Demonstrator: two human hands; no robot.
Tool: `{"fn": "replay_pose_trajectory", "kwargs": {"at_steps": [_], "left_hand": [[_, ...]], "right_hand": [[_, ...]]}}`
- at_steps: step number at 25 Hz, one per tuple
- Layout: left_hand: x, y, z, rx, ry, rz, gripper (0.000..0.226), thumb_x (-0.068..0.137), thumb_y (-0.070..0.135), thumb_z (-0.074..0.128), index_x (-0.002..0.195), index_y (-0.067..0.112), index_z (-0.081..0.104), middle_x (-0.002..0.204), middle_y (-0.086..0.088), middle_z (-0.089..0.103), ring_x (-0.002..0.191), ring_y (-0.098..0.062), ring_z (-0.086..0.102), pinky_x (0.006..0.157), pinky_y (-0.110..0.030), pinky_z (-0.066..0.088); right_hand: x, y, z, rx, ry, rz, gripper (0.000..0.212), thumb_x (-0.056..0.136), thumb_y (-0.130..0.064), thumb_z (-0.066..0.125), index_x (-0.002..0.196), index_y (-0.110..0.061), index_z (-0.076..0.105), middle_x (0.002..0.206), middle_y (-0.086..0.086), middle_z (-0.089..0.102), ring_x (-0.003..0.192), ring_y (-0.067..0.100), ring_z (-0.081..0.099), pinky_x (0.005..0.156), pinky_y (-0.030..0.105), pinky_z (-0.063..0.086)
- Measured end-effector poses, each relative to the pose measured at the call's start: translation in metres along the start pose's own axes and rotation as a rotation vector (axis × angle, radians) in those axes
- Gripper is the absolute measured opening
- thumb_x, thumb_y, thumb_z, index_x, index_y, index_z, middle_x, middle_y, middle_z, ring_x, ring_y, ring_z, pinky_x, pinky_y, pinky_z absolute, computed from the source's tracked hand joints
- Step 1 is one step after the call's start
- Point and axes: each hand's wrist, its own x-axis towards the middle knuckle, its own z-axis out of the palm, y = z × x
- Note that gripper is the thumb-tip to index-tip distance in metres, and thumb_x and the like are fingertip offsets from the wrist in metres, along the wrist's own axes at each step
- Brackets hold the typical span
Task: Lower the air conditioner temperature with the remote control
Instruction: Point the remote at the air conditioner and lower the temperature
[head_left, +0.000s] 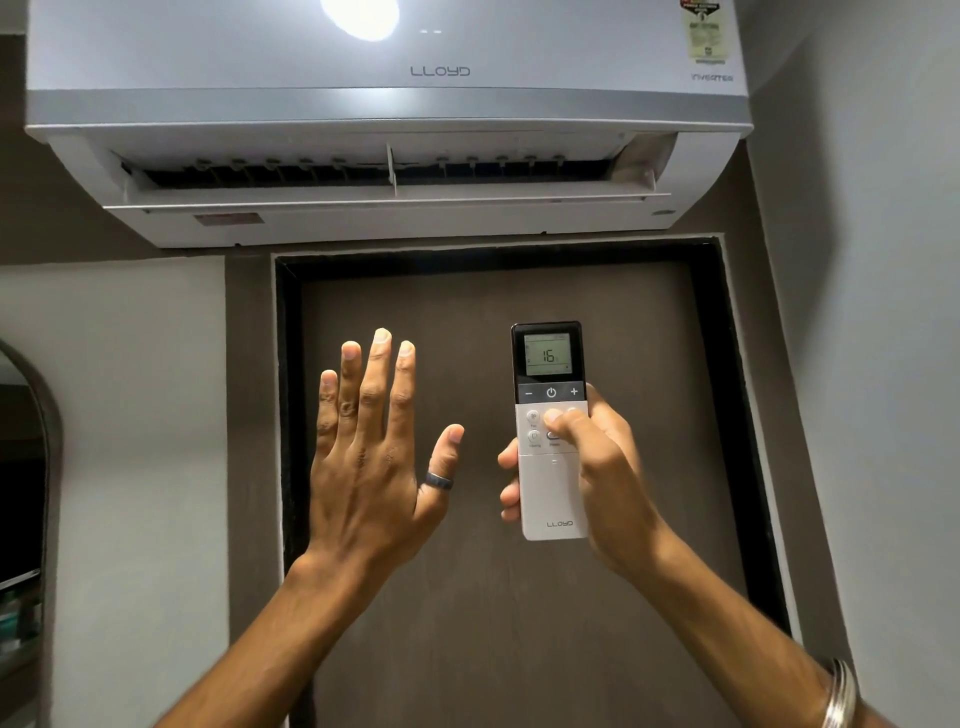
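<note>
The right hand grips a white remote upright, fingers wrapped behind it and thumb lying across the round buttons below the minus, power and plus row; its screen reads 16. To its left, apart from the remote, the left hand is raised flat, fingers spread, a dark ring on the thumb. Beyond both hands stands a brown door, and above it hangs the air conditioner, flap open.
</note>
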Motion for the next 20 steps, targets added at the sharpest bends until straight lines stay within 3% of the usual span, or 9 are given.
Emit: {"fn": "replay_pose_trajectory", "kwargs": {"at_steps": [6, 20], "left_hand": [[0.0, 0.002, -0.001, 0.001, -0.002, 0.01, 0.081, 0.102, 0.06, 0.032, 0.164, 0.01, 0.022, 0.175, -0.013, 0.012, 0.163, -0.031, 0.002, 0.133, -0.047, 0.001], [-0.001, 0.007, -0.011, -0.003, 0.004, 0.014, 0.08, 0.102, 0.061, 0.031, 0.165, 0.011, 0.021, 0.175, -0.013, 0.012, 0.163, -0.031, 0.001, 0.133, -0.047, 0.0]], "right_hand": [[-0.003, -0.004, -0.003, -0.028, 0.015, -0.02, 0.031, 0.093, -0.031, 0.052, 0.119, -0.014, 0.057, 0.076, 0.016, 0.075, 0.052, 0.035, 0.07, 0.055, 0.047, 0.063], [-0.015, -0.019, 0.001, 0.016, -0.008, -0.002, 0.042, 0.09, -0.027, 0.05, 0.125, -0.003, 0.051, 0.074, 0.016, 0.074, 0.05, 0.033, 0.068, 0.049, 0.042, 0.062]]}}
